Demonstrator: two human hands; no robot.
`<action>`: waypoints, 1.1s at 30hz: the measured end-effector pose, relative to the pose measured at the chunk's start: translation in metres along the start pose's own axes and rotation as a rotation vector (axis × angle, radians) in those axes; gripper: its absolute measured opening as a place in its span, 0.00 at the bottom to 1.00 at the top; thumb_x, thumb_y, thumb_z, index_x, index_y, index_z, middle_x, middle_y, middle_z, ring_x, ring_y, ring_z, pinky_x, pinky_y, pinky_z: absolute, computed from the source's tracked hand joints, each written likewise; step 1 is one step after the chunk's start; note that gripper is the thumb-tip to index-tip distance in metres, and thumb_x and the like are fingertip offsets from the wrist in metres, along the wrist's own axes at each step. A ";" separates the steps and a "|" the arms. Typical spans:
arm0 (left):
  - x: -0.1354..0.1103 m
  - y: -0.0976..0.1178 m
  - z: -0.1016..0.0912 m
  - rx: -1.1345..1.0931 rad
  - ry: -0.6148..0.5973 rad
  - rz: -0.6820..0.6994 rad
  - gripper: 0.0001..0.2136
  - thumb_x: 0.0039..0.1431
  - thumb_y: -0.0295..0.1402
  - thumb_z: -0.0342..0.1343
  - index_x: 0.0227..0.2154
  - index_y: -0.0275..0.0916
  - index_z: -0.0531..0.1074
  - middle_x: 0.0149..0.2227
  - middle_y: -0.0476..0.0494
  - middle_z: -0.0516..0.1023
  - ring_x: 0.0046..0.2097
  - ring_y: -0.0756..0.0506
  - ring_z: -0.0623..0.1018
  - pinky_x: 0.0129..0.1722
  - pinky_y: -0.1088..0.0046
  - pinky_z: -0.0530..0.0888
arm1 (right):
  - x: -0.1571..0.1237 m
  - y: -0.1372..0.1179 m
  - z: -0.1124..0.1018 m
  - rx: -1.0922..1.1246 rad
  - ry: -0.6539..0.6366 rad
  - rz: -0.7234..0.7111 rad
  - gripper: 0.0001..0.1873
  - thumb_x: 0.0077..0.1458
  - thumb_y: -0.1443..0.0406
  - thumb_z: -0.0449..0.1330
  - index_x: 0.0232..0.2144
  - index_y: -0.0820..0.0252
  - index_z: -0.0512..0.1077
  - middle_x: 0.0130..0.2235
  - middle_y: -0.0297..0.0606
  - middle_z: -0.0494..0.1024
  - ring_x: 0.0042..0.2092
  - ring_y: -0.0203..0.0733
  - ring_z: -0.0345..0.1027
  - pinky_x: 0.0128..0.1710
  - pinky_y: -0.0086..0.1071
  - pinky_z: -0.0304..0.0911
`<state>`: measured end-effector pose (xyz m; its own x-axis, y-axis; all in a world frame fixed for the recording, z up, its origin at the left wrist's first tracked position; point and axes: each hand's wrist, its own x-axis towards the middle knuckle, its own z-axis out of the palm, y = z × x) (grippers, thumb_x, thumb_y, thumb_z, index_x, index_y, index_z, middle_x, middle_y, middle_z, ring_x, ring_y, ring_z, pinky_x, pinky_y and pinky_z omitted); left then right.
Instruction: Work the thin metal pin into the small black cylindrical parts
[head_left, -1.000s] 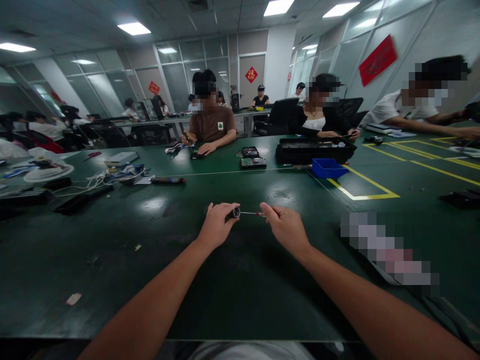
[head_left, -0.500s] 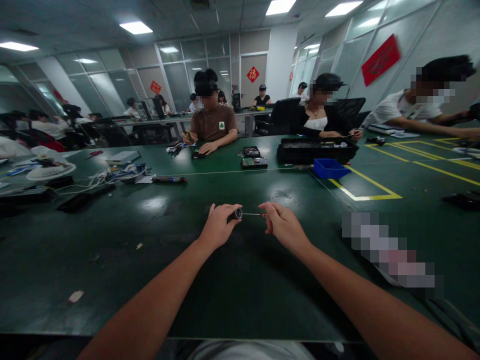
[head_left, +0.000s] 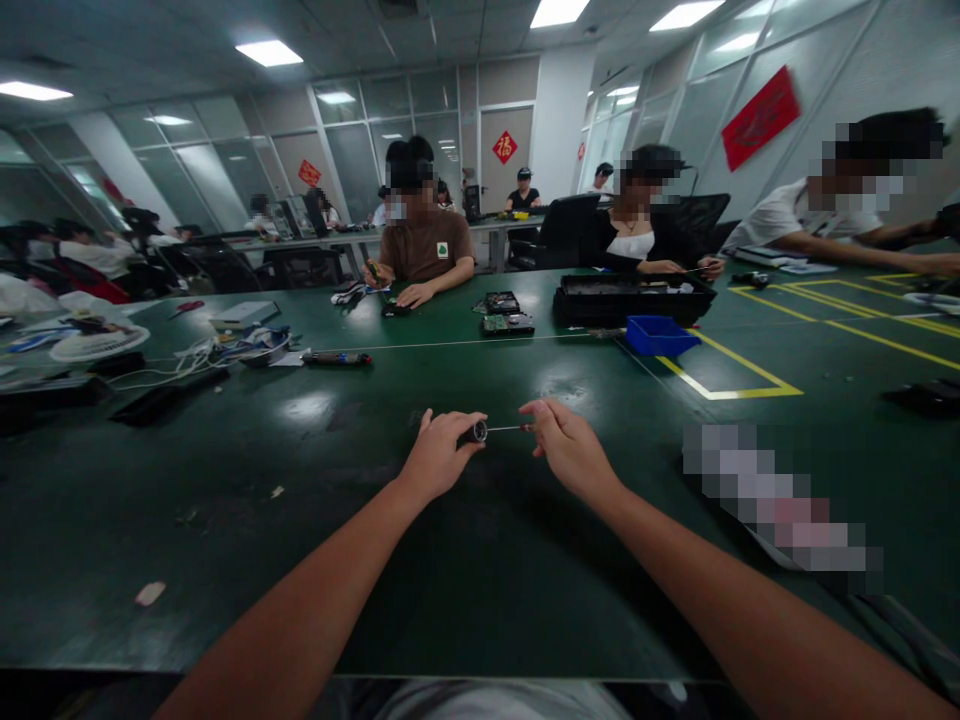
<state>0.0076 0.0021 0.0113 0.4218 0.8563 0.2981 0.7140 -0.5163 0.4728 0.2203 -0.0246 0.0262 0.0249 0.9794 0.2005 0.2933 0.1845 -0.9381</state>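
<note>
My left hand (head_left: 439, 455) is closed around a small dark cylindrical part (head_left: 478, 431), whose round end with a silvery rim faces right. Most of that part is covered by my fingers. Opposite it, my right hand (head_left: 571, 448) pinches a screwdriver (head_left: 507, 429), its thin metal shaft lying level and pointing left. The shaft's tip meets the round end of the part; whether it sits inside cannot be made out. Both hands are over the green table (head_left: 465, 590), near its middle.
Ahead stand a blue bin (head_left: 660, 337), a long black case (head_left: 634, 302) and opened drive-like units (head_left: 508, 325). A pen-shaped tool (head_left: 337, 358) and tangled cables (head_left: 196, 358) lie left. A blurred-out object (head_left: 772, 500) lies right. Co-workers sit across the table.
Both hands stay nearly in place, with the part and screwdriver still held. My right hand's fingers have shifted slightly at the screwdriver.
</note>
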 end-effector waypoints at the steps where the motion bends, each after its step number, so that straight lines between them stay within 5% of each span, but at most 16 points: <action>1: 0.000 0.000 0.001 0.001 -0.007 0.001 0.18 0.63 0.32 0.57 0.55 0.49 0.69 0.54 0.46 0.76 0.57 0.41 0.72 0.65 0.40 0.48 | 0.000 0.001 0.000 -0.010 0.013 0.007 0.18 0.63 0.53 0.48 0.41 0.56 0.71 0.26 0.31 0.69 0.25 0.39 0.64 0.25 0.34 0.63; 4: 0.001 -0.002 0.002 0.004 -0.010 -0.003 0.18 0.63 0.33 0.58 0.55 0.49 0.69 0.54 0.46 0.76 0.57 0.41 0.72 0.65 0.39 0.48 | 0.001 0.004 0.003 0.075 0.095 -0.001 0.14 0.59 0.56 0.54 0.44 0.55 0.68 0.29 0.32 0.72 0.26 0.38 0.66 0.27 0.34 0.63; 8: 0.002 -0.002 0.002 0.017 0.014 -0.031 0.18 0.62 0.34 0.58 0.55 0.48 0.68 0.54 0.45 0.76 0.57 0.40 0.73 0.64 0.39 0.49 | 0.003 0.007 0.008 0.284 0.144 -0.011 0.13 0.53 0.56 0.63 0.36 0.56 0.69 0.32 0.34 0.75 0.32 0.39 0.69 0.35 0.35 0.66; 14: 0.003 0.002 -0.006 0.059 0.074 0.026 0.18 0.64 0.31 0.55 0.56 0.50 0.68 0.57 0.46 0.74 0.60 0.42 0.70 0.66 0.43 0.47 | 0.011 0.014 0.007 0.731 0.112 0.364 0.13 0.55 0.55 0.62 0.28 0.58 0.71 0.25 0.33 0.71 0.27 0.37 0.67 0.35 0.37 0.70; 18: 0.003 -0.002 -0.004 0.066 -0.024 -0.022 0.18 0.64 0.31 0.55 0.56 0.50 0.69 0.55 0.45 0.74 0.59 0.40 0.71 0.65 0.38 0.46 | 0.012 0.020 0.008 0.677 0.178 0.308 0.12 0.54 0.55 0.64 0.28 0.57 0.70 0.27 0.33 0.72 0.27 0.36 0.66 0.33 0.34 0.69; 26: 0.003 -0.003 -0.001 0.006 0.007 -0.028 0.19 0.63 0.32 0.56 0.56 0.50 0.69 0.55 0.44 0.75 0.58 0.40 0.71 0.65 0.38 0.47 | 0.008 0.017 0.009 0.380 0.173 0.098 0.15 0.56 0.52 0.59 0.34 0.57 0.70 0.32 0.37 0.76 0.32 0.39 0.69 0.32 0.34 0.66; 33: 0.003 0.000 0.000 -0.021 -0.005 -0.035 0.19 0.63 0.34 0.57 0.57 0.49 0.68 0.54 0.44 0.75 0.57 0.40 0.72 0.65 0.39 0.46 | 0.006 0.012 0.010 0.367 0.158 0.063 0.14 0.58 0.53 0.58 0.36 0.58 0.70 0.34 0.38 0.76 0.34 0.40 0.71 0.35 0.36 0.67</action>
<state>0.0084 0.0047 0.0121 0.3991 0.8741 0.2769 0.7168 -0.4858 0.5003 0.2141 -0.0160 0.0135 0.1874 0.9702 0.1533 -0.0738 0.1696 -0.9827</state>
